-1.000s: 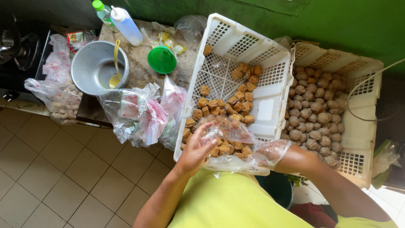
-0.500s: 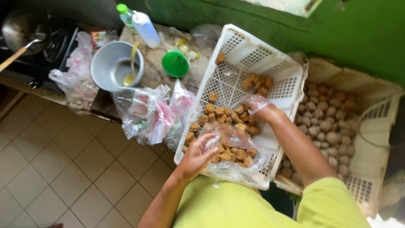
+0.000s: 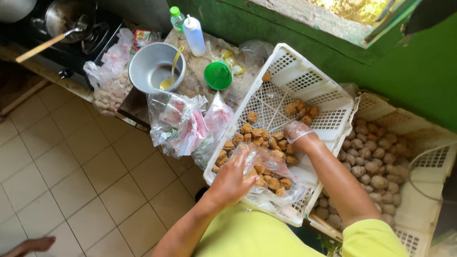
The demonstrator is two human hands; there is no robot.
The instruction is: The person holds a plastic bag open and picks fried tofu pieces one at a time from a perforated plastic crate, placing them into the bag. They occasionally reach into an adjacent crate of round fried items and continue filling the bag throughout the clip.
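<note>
Two white plastic crates point(image 3: 304, 81), two bottles point(image 3: 194, 34), one metal bowl point(image 3: 151, 66), one green funnel point(image 3: 218, 75), one yellow spoon point(image 3: 170, 76), one pan point(image 3: 64, 16).

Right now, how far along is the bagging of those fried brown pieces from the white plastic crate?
Done: the clear plastic bag already holds many fried brown pieces. In hand: the left hand holds the bag's mouth while the plastic-covered right hand reaches among loose pieces. Left: those pieces in the white plastic crate.
</note>
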